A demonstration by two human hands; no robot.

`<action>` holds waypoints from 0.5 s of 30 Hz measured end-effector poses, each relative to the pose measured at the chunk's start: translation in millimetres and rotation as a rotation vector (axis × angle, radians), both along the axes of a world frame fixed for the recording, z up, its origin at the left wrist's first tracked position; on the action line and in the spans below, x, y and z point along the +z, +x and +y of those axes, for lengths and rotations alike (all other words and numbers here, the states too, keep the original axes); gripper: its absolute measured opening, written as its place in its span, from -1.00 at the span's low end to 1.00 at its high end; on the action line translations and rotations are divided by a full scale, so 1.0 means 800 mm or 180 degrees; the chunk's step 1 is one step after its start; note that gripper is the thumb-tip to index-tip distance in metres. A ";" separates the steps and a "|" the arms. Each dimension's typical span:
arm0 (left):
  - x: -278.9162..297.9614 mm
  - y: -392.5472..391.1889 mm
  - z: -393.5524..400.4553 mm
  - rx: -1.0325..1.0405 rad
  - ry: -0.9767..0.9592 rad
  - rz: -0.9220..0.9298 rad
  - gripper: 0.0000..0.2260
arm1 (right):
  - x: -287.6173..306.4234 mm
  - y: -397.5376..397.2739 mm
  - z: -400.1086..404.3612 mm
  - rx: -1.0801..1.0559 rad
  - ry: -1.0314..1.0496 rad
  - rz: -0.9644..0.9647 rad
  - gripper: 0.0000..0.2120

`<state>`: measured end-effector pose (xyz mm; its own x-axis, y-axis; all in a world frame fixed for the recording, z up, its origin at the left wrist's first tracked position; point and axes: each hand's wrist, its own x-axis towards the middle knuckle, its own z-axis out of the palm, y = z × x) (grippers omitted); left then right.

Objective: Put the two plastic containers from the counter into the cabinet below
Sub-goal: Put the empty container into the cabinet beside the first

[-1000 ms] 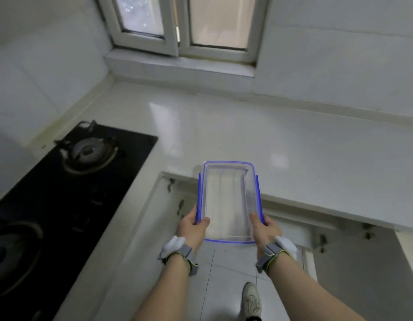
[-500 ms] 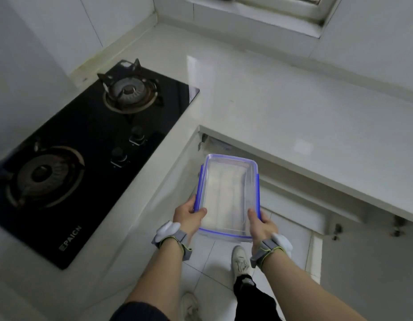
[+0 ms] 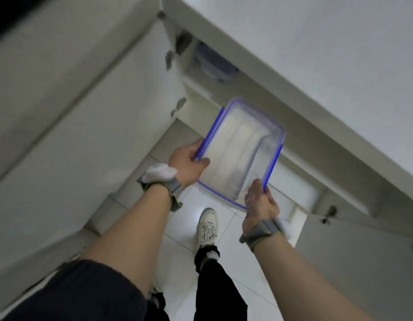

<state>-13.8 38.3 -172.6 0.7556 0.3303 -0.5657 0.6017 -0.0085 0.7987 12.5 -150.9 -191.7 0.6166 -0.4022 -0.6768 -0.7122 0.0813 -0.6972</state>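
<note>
A clear plastic container with a blue rim (image 3: pixel 240 149) hangs tilted in front of the open cabinet under the counter. My left hand (image 3: pixel 189 163) grips its left near corner and my right hand (image 3: pixel 260 203) grips its right near corner. A second blue-rimmed container (image 3: pixel 212 62) sits inside the cabinet on an upper shelf, partly hidden by the counter edge. The view is blurred.
The white counter (image 3: pixel 328 54) runs across the upper right. An open cabinet door (image 3: pixel 96 147) stands to the left with hinges on its edge; another door (image 3: pixel 363 246) is at the right. My white shoe (image 3: pixel 208 228) rests on the tiled floor below.
My view has swung down from the counter and stove to the cabinet opening. Both hands have lowered the container below counter level and turned it toward the cabinet.
</note>
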 end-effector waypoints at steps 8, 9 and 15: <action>-0.094 0.058 -0.008 0.0028 -0.0081 -0.0078 -0.42 | -0.074 0.049 -0.021 -0.0055 0.0062 -0.0030 -0.60; -0.099 0.067 -0.006 0.0006 -0.0067 -0.0114 -0.46 | -0.079 0.056 -0.020 -0.0049 0.0059 -0.0041 -0.62; -0.114 0.149 -0.005 -0.0035 0.0446 -0.0403 -0.76 | -0.114 0.128 -0.010 -0.0012 0.0016 -0.0267 -0.67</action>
